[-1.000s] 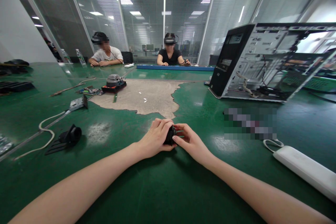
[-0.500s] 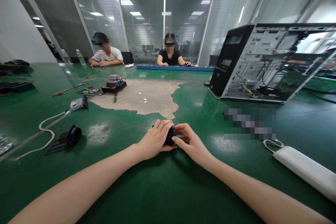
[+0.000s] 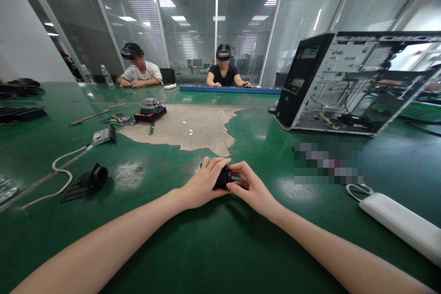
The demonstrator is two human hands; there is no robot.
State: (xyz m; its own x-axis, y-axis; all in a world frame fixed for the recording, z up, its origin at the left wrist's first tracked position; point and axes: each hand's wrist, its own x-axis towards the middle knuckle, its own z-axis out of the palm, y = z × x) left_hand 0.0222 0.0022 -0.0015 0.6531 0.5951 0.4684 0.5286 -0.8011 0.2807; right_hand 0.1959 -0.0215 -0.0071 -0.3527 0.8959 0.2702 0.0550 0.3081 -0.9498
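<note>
A small black object [image 3: 222, 179] is between my two hands, near the middle of the green table [image 3: 213, 248]. My left hand [image 3: 206, 179] is wrapped over its top and left side, hiding much of it. From the right, the curved fingers and thumb of my right hand [image 3: 248, 187] grip its right end. What exactly the black part is, I cannot make out. Just beyond the hands lies the ragged edge of a beige worn patch [image 3: 203, 124] with small white scraps on it.
An open computer case [image 3: 344, 82] stands at the right, with a white power strip [image 3: 399, 220] nearer. At the left are a black part with a round opening [image 3: 89, 180], a metal box [image 3: 103, 135], a cable and a fan-like part [image 3: 150, 109]. Two people sit across the table.
The fingers of my left hand have shifted slightly over the black object, and more of its right side shows. My right hand has barely moved.
</note>
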